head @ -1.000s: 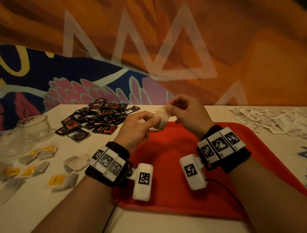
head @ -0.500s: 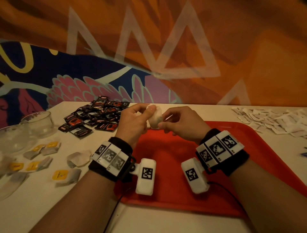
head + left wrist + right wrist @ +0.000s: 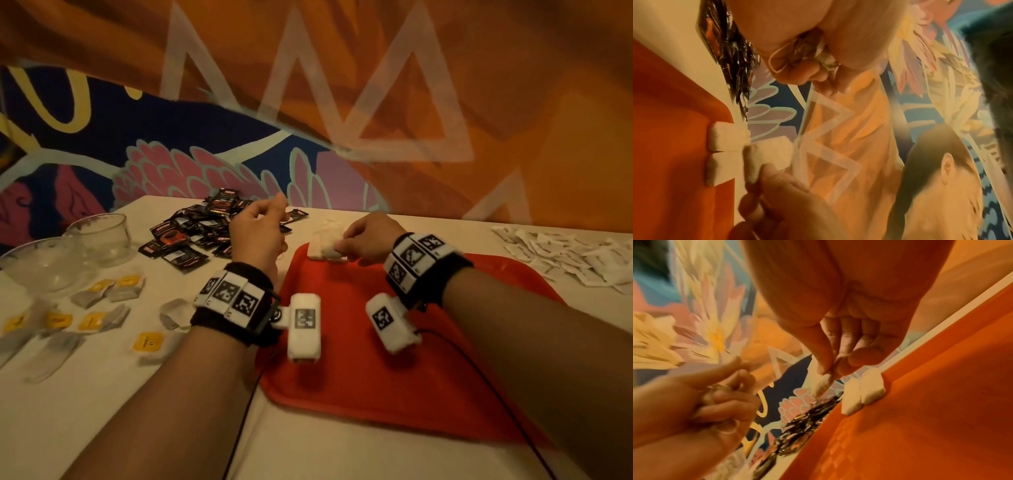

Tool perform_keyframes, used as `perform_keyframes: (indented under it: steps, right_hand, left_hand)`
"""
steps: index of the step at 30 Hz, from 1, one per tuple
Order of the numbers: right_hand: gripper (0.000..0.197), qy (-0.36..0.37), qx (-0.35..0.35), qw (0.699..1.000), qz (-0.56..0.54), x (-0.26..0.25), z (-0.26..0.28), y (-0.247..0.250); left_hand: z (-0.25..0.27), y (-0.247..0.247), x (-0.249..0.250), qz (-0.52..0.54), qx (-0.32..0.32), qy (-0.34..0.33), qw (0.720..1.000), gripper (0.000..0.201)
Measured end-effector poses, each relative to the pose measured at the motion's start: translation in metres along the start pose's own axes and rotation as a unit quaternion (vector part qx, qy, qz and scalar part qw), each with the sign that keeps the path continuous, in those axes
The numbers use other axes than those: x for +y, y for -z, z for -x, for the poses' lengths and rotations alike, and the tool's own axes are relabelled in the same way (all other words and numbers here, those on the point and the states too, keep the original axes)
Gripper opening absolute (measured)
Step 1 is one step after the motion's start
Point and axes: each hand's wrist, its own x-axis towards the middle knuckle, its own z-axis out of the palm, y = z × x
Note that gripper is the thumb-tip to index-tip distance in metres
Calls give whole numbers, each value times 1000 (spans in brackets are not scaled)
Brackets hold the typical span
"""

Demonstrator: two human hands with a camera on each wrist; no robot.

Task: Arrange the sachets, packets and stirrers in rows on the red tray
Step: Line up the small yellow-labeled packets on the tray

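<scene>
White sachet (image 3: 821, 382) pinched by right hand (image 3: 368, 236) over red tray (image 3: 376, 359); left hand (image 3: 257, 233) clutches crumpled wrapper (image 3: 813, 50).

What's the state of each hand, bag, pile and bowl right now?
Right hand: pinching a white bag above the tray's far-left corner.
Left hand: fingers curled round crumpled wrapper scraps.
Two white bags: lying side by side on the red tray.
Black packets: loose pile.
White sachets: loose pile.
Glass bowls: upright.
</scene>
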Motion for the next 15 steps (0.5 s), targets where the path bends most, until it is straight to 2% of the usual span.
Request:
perform_keyframes:
  steps: [4,7,11,15]
  right_hand:
    - [42,-53,15,989,134,-4,-29,-23]
    - [51,-74,9,982,176,-5,-38,-33]
    - [42,-83,6,971,224,-11,-39,-37]
    - [45,-77,-10,967,243,-21,-35,-37]
  left_hand:
    - [-5,5,-2,12,5,23,1000,15]
    - [-8,7,-2,18,5,35,999,15]
    - [-12,9,-2,24,6,43,999,14]
    - [-12,9,-4,18,9,50,999,13]
